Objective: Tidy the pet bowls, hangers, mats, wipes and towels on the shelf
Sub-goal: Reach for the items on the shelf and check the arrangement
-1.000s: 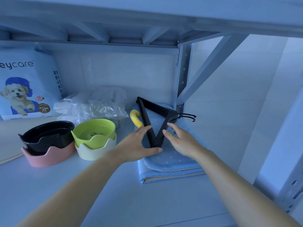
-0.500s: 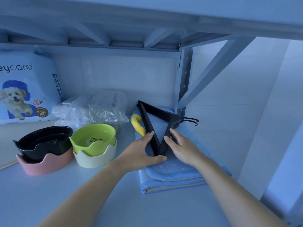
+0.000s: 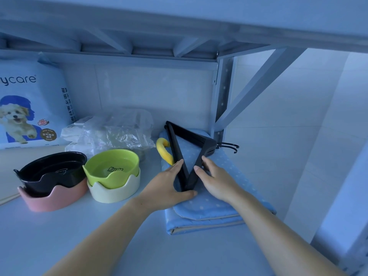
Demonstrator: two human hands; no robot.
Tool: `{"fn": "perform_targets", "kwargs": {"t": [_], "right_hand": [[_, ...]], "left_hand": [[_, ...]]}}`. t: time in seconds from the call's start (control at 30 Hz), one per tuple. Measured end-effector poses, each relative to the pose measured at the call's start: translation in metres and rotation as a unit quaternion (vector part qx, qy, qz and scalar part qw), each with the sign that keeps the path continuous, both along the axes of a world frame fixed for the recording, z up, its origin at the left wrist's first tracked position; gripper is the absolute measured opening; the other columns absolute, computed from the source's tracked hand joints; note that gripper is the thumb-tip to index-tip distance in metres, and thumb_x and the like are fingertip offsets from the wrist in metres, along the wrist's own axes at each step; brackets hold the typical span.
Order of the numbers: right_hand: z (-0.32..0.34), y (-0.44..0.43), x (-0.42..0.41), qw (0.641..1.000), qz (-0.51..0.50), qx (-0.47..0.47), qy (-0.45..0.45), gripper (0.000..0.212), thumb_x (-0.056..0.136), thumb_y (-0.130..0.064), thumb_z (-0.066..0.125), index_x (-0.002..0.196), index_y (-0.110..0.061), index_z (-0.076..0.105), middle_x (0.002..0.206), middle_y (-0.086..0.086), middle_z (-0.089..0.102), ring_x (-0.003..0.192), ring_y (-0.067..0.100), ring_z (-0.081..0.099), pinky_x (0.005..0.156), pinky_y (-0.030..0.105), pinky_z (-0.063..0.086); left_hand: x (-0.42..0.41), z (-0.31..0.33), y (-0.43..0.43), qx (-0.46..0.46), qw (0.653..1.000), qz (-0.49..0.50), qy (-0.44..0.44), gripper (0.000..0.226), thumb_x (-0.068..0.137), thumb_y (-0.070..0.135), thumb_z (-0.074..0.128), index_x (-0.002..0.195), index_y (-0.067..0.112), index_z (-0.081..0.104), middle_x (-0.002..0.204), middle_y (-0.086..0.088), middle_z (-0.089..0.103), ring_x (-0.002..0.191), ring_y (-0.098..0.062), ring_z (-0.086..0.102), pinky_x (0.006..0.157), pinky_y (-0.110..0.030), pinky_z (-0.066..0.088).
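Observation:
Black hangers (image 3: 189, 144) lie stacked on folded blue dotted mats (image 3: 217, 204) at the shelf's right end, hooks pointing right. My left hand (image 3: 165, 186) presses the left side of the hangers' near tip, thumb under the tip. My right hand (image 3: 215, 178) rests flat against the right side. A yellow hanger (image 3: 164, 150) pokes out left of the black ones. A green bowl (image 3: 111, 166) sits nested in a cream bowl (image 3: 115, 190); a black bowl (image 3: 49, 172) sits in a pink bowl (image 3: 51, 198).
A crumpled clear plastic bag of white packs (image 3: 111, 130) lies behind the bowls. A tall blue pet-pad pack with a dog picture (image 3: 29, 104) stands at the back left. The shelf's upright post (image 3: 221, 100) and diagonal brace (image 3: 258, 84) stand right of the mats.
Both hands have stayed on the black hangers' near tip with almost no shift. The camera has dipped slightly, so everything sits a little lower in view.

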State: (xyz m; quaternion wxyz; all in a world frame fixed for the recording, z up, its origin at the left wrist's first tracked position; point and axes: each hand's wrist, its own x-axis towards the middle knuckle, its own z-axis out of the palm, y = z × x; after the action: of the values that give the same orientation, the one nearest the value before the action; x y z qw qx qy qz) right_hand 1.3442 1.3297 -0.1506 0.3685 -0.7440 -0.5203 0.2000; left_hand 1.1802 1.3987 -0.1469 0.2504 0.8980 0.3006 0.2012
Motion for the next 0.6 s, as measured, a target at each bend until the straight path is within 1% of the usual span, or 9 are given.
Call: {"fn": "perform_targets", "kwargs": {"t": [0.07, 0.13, 0.3, 0.47, 0.6], "right_hand": [[0.001, 0.001, -0.004, 1.000, 0.002, -0.002, -0.003, 0.065, 0.092, -0.058, 0.037, 0.148, -0.034, 0.016, 0.151, -0.003, 0.033, 0.138, 0.015, 0.032, 0.106, 0.030, 0.030], [0.001, 0.002, -0.008, 1.000, 0.003, -0.005, -0.003, 0.065, 0.092, -0.057, 0.037, 0.149, -0.033, 0.016, 0.152, -0.003, 0.033, 0.138, 0.015, 0.032, 0.105, 0.030, 0.029], [0.001, 0.004, -0.021, 1.000, 0.015, 0.000, 0.015, 0.065, 0.092, -0.057, 0.038, 0.148, -0.035, 0.016, 0.152, -0.006, 0.032, 0.139, 0.013, 0.030, 0.105, 0.028, 0.027], [0.003, 0.009, -0.035, 1.000, 0.025, -0.001, 0.015, 0.064, 0.093, -0.055, 0.037, 0.149, -0.034, 0.015, 0.153, -0.007, 0.030, 0.139, 0.015, 0.029, 0.101, 0.026, 0.027], [0.004, 0.012, -0.039, 1.000, 0.021, -0.006, 0.014, 0.064, 0.094, -0.056, 0.036, 0.149, -0.033, 0.013, 0.154, -0.003, 0.028, 0.139, 0.017, 0.030, 0.095, 0.025, 0.027]], "left_hand": [[-0.004, 0.001, 0.000, 0.006, 1.000, 0.005, 0.001, 0.098, 0.076, 0.053, 0.067, 0.150, 0.027, 0.009, 0.154, 0.010, 0.023, 0.139, -0.005, 0.023, 0.099, -0.010, 0.022], [-0.008, 0.002, -0.001, 0.005, 1.000, 0.009, 0.002, 0.097, 0.077, 0.051, 0.068, 0.150, 0.026, 0.010, 0.154, 0.010, 0.022, 0.140, -0.005, 0.022, 0.099, -0.009, 0.020], [-0.021, 0.001, -0.001, -0.001, 1.000, 0.023, -0.004, 0.097, 0.076, 0.049, 0.069, 0.150, 0.027, 0.010, 0.154, 0.012, 0.022, 0.140, -0.004, 0.022, 0.100, -0.009, 0.021], [-0.034, 0.002, 0.004, -0.005, 0.999, 0.037, -0.005, 0.097, 0.076, 0.048, 0.070, 0.150, 0.027, 0.010, 0.153, 0.012, 0.024, 0.138, -0.004, 0.027, 0.097, -0.009, 0.023], [-0.036, 0.001, 0.005, -0.003, 0.999, 0.037, -0.008, 0.095, 0.078, 0.045, 0.069, 0.150, 0.026, 0.011, 0.152, 0.011, 0.027, 0.137, -0.004, 0.028, 0.094, -0.008, 0.023]]}}
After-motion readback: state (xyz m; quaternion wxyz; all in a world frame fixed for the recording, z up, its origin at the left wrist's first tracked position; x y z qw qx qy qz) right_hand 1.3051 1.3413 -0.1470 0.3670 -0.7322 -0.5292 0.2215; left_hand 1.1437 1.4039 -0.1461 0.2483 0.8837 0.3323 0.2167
